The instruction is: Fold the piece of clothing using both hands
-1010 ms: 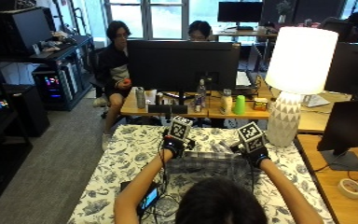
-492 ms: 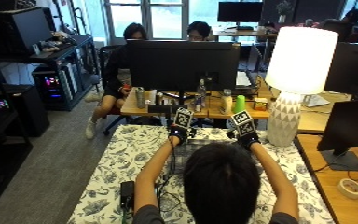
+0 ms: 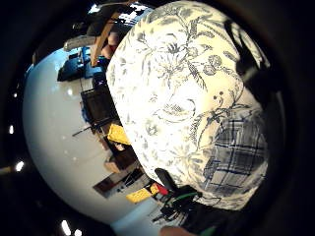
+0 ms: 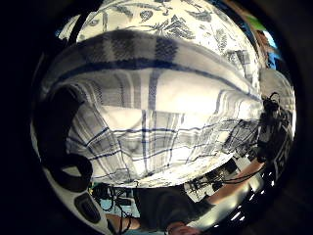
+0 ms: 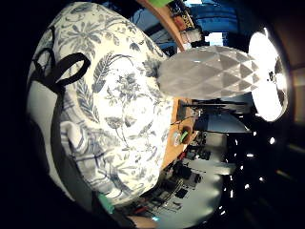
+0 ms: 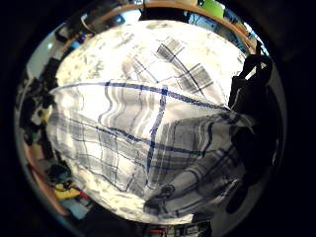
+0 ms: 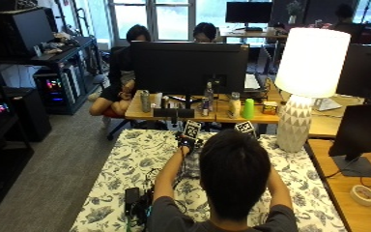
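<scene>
Both hands far out over bench (image 7: 134, 159); plaid garment (image 4: 146, 122) lies on floral cloth beneath palms. Fingers' state: cannot tell. Soft, light, limp; best pinched at corners.

A white table lamp (image 7: 307, 82) with a faceted white base stands at the far right corner of the table, on a floral-print tablecloth (image 7: 121, 176). Black cables and a small black box (image 7: 133, 197) lie on the cloth near the table's left edge. Beyond the table runs a wooden desk (image 7: 173, 112) carrying a large dark monitor (image 7: 189, 67), a can (image 7: 146, 100), bottles and a green cup (image 7: 249, 108). To the right, another desk holds a monitor (image 7: 364, 140) and a roll of tape (image 7: 363, 194).
</scene>
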Tool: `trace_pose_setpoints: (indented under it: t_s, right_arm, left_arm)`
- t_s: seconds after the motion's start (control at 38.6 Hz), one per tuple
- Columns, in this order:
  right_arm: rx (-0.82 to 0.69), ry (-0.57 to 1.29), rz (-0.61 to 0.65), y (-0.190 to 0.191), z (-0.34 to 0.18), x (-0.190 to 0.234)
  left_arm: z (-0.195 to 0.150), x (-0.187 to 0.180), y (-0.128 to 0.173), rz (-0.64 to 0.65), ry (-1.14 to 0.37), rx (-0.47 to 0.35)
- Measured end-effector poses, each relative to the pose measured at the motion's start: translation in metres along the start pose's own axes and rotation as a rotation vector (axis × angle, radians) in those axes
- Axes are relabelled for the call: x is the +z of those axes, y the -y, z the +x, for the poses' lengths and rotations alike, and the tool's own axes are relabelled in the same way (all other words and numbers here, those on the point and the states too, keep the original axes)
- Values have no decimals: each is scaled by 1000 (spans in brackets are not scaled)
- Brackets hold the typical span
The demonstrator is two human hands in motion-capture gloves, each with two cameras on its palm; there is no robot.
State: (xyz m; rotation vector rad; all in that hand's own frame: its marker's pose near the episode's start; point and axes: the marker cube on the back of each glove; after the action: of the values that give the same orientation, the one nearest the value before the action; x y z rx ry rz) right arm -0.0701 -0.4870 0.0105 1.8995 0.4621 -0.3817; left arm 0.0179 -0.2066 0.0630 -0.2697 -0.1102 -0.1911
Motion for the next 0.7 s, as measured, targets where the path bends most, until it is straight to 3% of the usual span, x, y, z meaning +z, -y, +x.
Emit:
trace_pose_setpoints:
  t_s: [0.05,0.13,0.23,0.31,0.39,0.49,0.62,0.7]
  right_arm:
    - [-4,-37,21,-11,4,13]
    - [7,-35,-173,-36,5,3]
    - [54,64,-736,-81,-5,-49]
    - [97,155,-1185,-110,-12,-96]
    - [166,243,-1469,-92,-10,-157]
    - [292,310,-1420,-17,14,-209]
    - [337,265,-1419,32,59,-241]
    - [334,236,-1447,50,80,-254]
  left_arm:
    - [0,3,6,18,5,-14]
    - [1,3,12,57,22,-6]
    - [2,2,11,30,50,14]
    - [4,-2,14,87,37,32]
    - [-1,-10,14,161,21,4]
    - [-13,-27,0,251,-13,-10]
    - [-32,-68,-36,607,-61,0]
    - [-45,-86,-63,716,-80,-34]
